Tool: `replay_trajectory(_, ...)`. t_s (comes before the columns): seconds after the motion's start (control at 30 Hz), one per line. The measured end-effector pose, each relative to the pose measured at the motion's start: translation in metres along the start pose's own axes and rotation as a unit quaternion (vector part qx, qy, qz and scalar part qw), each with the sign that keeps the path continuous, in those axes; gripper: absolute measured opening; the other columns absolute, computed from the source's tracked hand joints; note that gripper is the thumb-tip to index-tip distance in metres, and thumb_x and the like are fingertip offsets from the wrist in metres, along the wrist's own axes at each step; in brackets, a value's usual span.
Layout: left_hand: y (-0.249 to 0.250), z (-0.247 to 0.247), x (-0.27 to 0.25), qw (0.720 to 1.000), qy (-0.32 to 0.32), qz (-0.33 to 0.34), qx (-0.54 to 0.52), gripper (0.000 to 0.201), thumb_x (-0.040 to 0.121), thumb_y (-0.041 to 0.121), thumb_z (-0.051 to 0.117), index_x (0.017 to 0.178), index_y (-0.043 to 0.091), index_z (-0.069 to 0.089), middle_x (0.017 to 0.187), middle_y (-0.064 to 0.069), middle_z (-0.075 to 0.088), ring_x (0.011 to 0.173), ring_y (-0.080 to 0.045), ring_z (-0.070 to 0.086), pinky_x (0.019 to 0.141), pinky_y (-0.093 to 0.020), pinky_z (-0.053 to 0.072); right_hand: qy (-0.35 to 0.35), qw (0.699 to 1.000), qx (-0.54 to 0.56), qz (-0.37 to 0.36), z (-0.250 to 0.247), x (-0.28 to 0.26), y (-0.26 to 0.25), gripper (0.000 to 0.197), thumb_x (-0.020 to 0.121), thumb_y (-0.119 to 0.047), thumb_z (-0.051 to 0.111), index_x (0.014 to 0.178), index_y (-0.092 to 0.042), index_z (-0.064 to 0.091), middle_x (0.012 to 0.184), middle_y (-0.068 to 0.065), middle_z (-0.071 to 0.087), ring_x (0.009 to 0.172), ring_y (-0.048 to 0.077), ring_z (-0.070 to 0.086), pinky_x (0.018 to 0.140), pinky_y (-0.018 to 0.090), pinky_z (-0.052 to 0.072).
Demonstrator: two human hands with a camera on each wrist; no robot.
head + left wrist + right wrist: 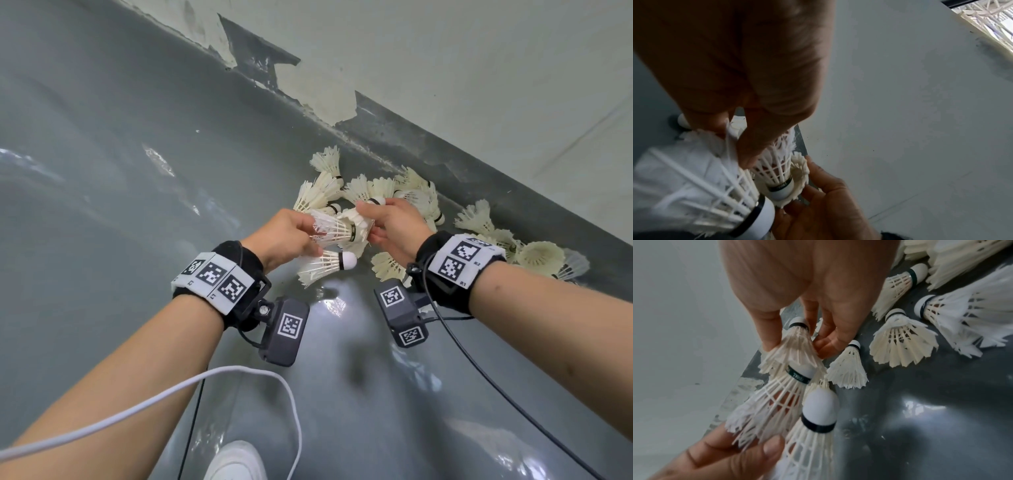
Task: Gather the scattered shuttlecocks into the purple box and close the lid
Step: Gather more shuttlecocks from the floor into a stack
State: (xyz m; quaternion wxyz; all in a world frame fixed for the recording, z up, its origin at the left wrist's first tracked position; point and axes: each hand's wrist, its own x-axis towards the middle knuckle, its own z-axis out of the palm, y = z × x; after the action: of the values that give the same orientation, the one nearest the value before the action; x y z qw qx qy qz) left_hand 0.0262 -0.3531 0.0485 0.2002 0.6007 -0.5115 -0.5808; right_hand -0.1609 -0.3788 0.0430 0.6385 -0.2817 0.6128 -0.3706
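Several white feather shuttlecocks [327, 161] lie in a heap on the grey floor [102, 171] against the wall. My left hand [303, 233] grips two shuttlecocks, an upper one [334, 229] and a lower one [325, 265] with its cork pointing right. My right hand [371, 219] pinches a third shuttlecock [795, 344] by its feathers. The cork of the upper shuttlecock [777, 394] sits inside that one's skirt. The left wrist view shows the same nesting [777, 170]. The purple box is in no view.
More loose shuttlecocks [539, 257] lie to the right along the dark baseboard [428, 144]. The pale wall [479, 68] with peeling paint rises behind. A white cable [171, 390] and a black cable [496, 394] hang below my arms. A white shoe [236, 462] shows at the bottom.
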Motion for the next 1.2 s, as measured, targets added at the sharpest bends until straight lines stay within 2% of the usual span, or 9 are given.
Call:
replay_trajectory(0.17,0.003,0.004,0.003,0.993,0.033,0.01,-0.116,0.027,0.086,-0.01,0.059,0.113,-0.006,0.064,0.106,-0.017,0.068,0.094,-0.024,0.064,0.093,-0.033,0.052,0.003,0.999,0.047,0.027,-0.002,0.003,0.0,0.054,0.087,-0.016,0.067,0.131,0.003,0.043,0.111,0.016,0.067,0.082,0.023,0.072,0.063,0.03,0.057)
replay_trajectory(0.33,0.004,0.006,0.006,0.99,0.036,0.003,-0.137,0.023,0.086,-0.011,0.06,0.108,-0.008,0.065,0.09,-0.014,0.068,0.073,-0.02,0.065,0.072,-0.024,0.056,-0.082,0.995,0.011,0.051,0.011,-0.006,0.004,0.034,0.091,-0.018,0.061,0.118,0.002,0.06,0.107,0.016,0.07,0.088,0.026,0.069,0.074,0.035,0.058)
replay_trajectory(0.43,0.003,0.009,0.005,0.996,0.022,0.009,-0.089,0.021,0.083,-0.01,0.063,0.104,-0.009,0.067,0.091,-0.019,0.068,0.078,-0.025,0.063,0.083,-0.037,0.055,-0.082,0.995,0.047,0.037,0.016,-0.008,0.01,0.052,0.081,-0.009,0.073,0.125,0.006,0.05,0.113,0.024,0.066,0.093,0.034,0.07,0.074,0.041,0.058)
replay_trajectory(0.53,0.004,0.012,0.006,0.999,-0.003,0.021,-0.045,0.019,0.082,-0.01,0.065,0.097,-0.001,0.07,0.094,-0.016,0.071,0.082,-0.023,0.065,0.085,-0.035,0.054,-0.005,0.997,0.064,0.033,0.014,-0.005,0.016,0.083,0.067,0.003,0.081,0.127,-0.02,0.029,0.114,0.022,0.061,0.083,0.037,0.071,0.074,0.05,0.058)
replay_trajectory(0.67,0.006,0.013,0.005,0.999,-0.041,0.029,0.008,0.025,0.081,-0.01,0.065,0.082,0.015,0.068,0.075,0.004,0.067,0.064,-0.006,0.059,0.061,-0.016,0.047,0.002,0.998,0.051,0.038,0.014,-0.006,0.017,0.09,0.064,0.001,0.084,0.122,-0.034,0.025,0.119,0.019,0.056,0.081,0.039,0.071,0.072,0.051,0.058)
replay_trajectory(0.8,0.005,0.014,0.005,0.999,-0.042,0.012,-0.004,0.039,0.079,-0.01,0.068,0.113,0.009,0.066,0.106,-0.005,0.068,0.092,-0.016,0.065,0.071,-0.021,0.052,0.031,0.999,0.033,0.022,0.011,-0.004,0.016,0.074,0.069,-0.002,0.08,0.123,-0.024,0.035,0.117,0.014,0.056,0.087,0.031,0.067,0.075,0.044,0.059)
replay_trajectory(0.93,0.008,0.001,0.006,0.997,0.026,0.018,-0.071,0.037,0.079,-0.014,0.065,0.105,0.011,0.066,0.108,-0.006,0.068,0.098,-0.015,0.066,0.07,-0.019,0.055,0.054,0.996,0.067,0.035,0.001,-0.001,0.011,0.063,0.074,-0.006,0.077,0.121,-0.021,0.039,0.118,0.013,0.055,0.098,0.031,0.064,0.079,0.043,0.058)
replay_trajectory(1.1,-0.002,-0.014,0.015,0.965,0.23,0.018,-0.126,0.026,0.076,-0.01,0.069,0.082,0.015,0.065,0.092,-0.009,0.068,0.086,-0.022,0.065,0.075,-0.029,0.052,0.035,0.996,0.059,0.054,-0.003,-0.002,0.011,0.05,0.078,-0.006,0.073,0.112,-0.018,0.039,0.103,0.013,0.057,0.083,0.03,0.064,0.081,0.044,0.057)
replay_trajectory(1.2,-0.005,-0.01,0.018,0.961,0.241,0.022,-0.13,0.025,0.076,-0.007,0.07,0.081,0.016,0.064,0.091,-0.009,0.068,0.084,-0.021,0.065,0.078,-0.03,0.053,0.007,0.997,0.039,0.064,0.007,-0.005,0.014,0.048,0.079,-0.007,0.072,0.11,-0.019,0.038,0.104,0.013,0.058,0.085,0.03,0.062,0.084,0.046,0.055)
